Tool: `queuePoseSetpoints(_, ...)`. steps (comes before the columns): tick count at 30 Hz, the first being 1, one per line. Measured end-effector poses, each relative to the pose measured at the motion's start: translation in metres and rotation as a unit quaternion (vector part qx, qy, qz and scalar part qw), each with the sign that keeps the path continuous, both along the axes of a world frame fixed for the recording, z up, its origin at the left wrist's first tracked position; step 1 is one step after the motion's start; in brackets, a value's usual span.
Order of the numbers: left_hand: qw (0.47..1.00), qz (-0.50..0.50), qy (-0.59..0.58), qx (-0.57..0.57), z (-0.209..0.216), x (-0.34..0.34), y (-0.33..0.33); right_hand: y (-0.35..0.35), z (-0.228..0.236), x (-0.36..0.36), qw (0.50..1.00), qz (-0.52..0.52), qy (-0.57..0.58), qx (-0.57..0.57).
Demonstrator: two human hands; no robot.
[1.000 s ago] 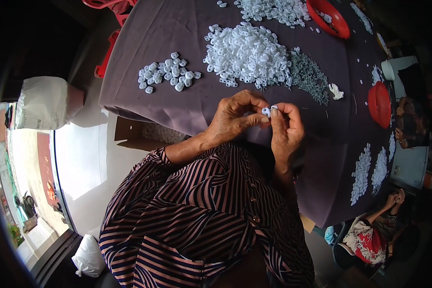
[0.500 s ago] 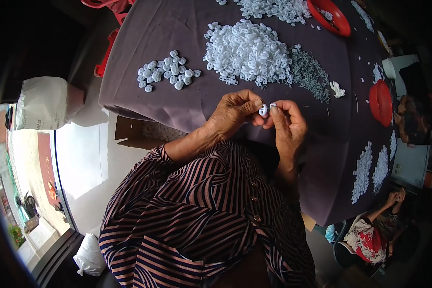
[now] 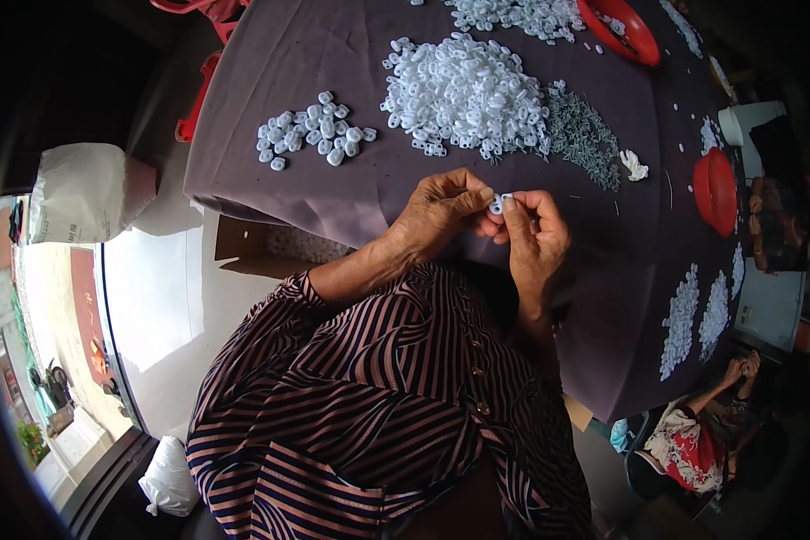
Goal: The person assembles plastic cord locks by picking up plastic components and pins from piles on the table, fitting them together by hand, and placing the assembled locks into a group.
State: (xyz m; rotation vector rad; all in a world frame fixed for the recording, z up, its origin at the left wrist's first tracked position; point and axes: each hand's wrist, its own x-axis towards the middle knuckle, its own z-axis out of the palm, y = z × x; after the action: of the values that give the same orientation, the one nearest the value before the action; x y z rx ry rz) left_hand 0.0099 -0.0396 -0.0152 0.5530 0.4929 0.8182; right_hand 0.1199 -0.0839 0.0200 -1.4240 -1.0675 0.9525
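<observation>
Head view, mid-frame: pinching white piece in left hand, second white piece in right hand; now brought closer than half a second ago, apparently pressing both together.

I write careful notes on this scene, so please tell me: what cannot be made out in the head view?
All in the head view:
Small white pieces between the left hand and right hand: partly covered by fingertips; their fit cannot be told.
Cardboard box: partly hidden by the tablecloth and left forearm.
Far white pile: cut off by the upper edge.
Grey heap: single pieces too small to tell.
</observation>
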Motion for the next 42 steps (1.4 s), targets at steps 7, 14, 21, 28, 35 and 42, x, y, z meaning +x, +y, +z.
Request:
queuePoseSetpoints(7,0.995,-0.067,-0.058,-0.048,-0.006,-0.005,0.005,0.001,0.002,0.005,0.993,0.062,-0.103,0.019)
queuePoseSetpoints(14,0.991,-0.081,-0.089,-0.062,-0.008,-0.007,0.006,0.0,0.005,0.005,0.989,0.073,-0.123,0.024)
queuePoseSetpoints(21,0.988,-0.082,-0.105,-0.075,-0.012,-0.007,0.006,0.001,-0.003,0.008,0.978,0.078,-0.191,0.039)
queuePoseSetpoints(28,0.992,-0.085,-0.073,-0.049,-0.013,-0.007,0.009,0.004,-0.008,0.011,0.96,0.089,-0.26,0.049)
queuePoseSetpoints(35,0.992,-0.081,-0.097,-0.03,-0.011,-0.005,0.012,0.005,-0.006,0.003,0.971,0.029,-0.229,0.063)
queuePoseSetpoints(42,0.987,-0.102,-0.123,-0.034,-0.011,-0.006,0.013,0.005,-0.003,0.005,0.965,0.061,-0.229,0.115)
